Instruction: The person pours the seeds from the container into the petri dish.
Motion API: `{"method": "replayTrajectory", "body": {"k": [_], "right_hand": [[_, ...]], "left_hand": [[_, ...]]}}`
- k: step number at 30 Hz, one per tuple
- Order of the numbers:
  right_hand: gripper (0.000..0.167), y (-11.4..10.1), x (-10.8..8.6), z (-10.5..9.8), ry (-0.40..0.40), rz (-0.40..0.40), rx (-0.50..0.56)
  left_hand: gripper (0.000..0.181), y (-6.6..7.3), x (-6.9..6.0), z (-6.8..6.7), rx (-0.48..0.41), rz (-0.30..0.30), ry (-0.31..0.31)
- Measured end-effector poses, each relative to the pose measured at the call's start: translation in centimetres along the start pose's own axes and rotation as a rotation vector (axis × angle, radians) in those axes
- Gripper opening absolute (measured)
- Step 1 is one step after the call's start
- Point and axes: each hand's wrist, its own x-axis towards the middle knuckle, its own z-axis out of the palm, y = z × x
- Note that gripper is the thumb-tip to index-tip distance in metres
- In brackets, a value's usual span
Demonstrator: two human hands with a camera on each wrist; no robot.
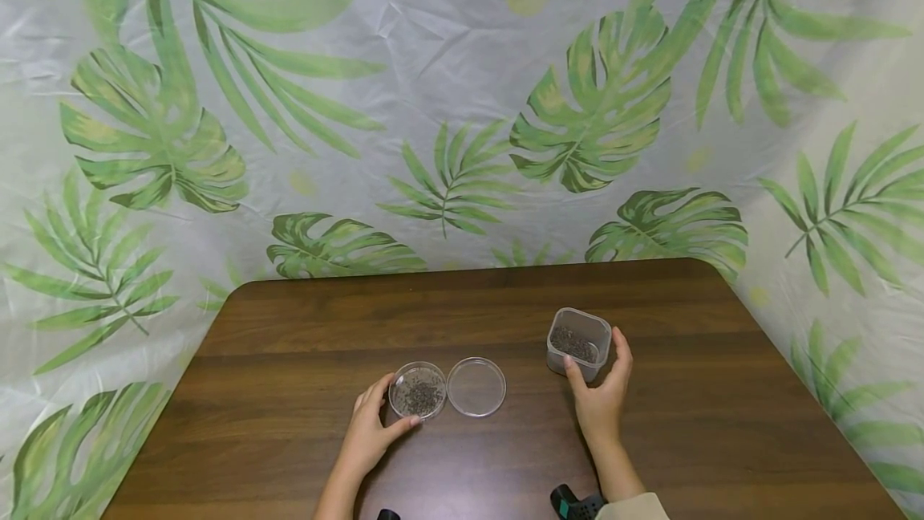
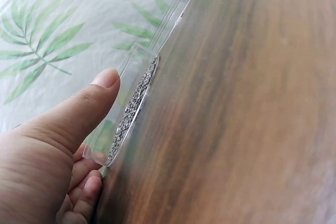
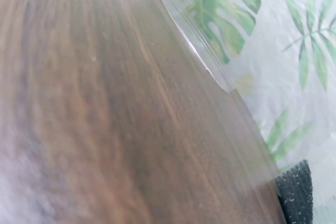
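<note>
On the left, a round clear petri dish (image 1: pixel 399 406) holding dark seed-like grains lies on the table. My left hand (image 1: pixel 366 433) grips its rim, thumb at the near edge and fingers round the left side. The left wrist view shows the thumb against the dish's clear wall (image 2: pixel 134 59), with the grains (image 2: pixel 132 106) in a thin layer. Touching the dish on its right is a clear round lid (image 1: pixel 476 387). Further right, my right hand (image 1: pixel 601 408) holds a translucent square tub (image 1: pixel 557 363) between thumb and fingers. More dark grains (image 1: pixel 573 343) lie inside it.
The brown wooden table (image 1: pixel 325 327) ends at a leaf-printed sheet (image 1: pixel 447 62) behind it and at both sides. A black wrist device (image 1: pixel 577 504) shows by the right forearm. A clear dish edge (image 3: pixel 197 45) appears in the right wrist view.
</note>
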Motion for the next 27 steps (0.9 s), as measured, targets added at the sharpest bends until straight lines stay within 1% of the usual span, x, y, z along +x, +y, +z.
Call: {"method": "replayTrajectory", "body": {"k": [2,4,7,11,14,18,23,27], "right_hand": [[0.074,-0.7,0.1,0.1,-0.007,-0.042,0.019],[0.074,-1.0,0.1,0.2,-0.027,-0.071,0.044],[0.074,-1.3,0.2,0.3,-0.062,-0.112,0.111],[0.071,-1.8,0.2,0.4,-0.073,-0.226,0.091],[0.071,-2.4,0.2,0.4,-0.085,-0.288,0.062],[0.071,-3.2,0.0,0.7,-0.126,-0.288,0.103],[0.075,-3.6,0.0,1.1,-0.161,-0.334,0.112],[0.078,-4.0,0.1,1.4,-0.206,-0.358,0.150]], "left_hand": [[0.084,0.0,0.0,0.0,0.001,0.003,0.000],[0.084,0.0,0.0,0.0,0.005,0.005,0.001],[0.084,-0.1,0.1,0.0,0.007,0.008,0.003],[0.085,-0.1,0.0,0.0,0.003,0.004,0.001],[0.085,-0.1,0.0,0.0,0.000,-0.003,-0.001],[0.085,-0.1,0.0,0.0,0.001,-0.006,-0.003],[0.084,0.1,0.0,0.0,-0.005,-0.008,-0.007],[0.083,0.2,0.0,-0.1,-0.008,-0.005,-0.011]]}}
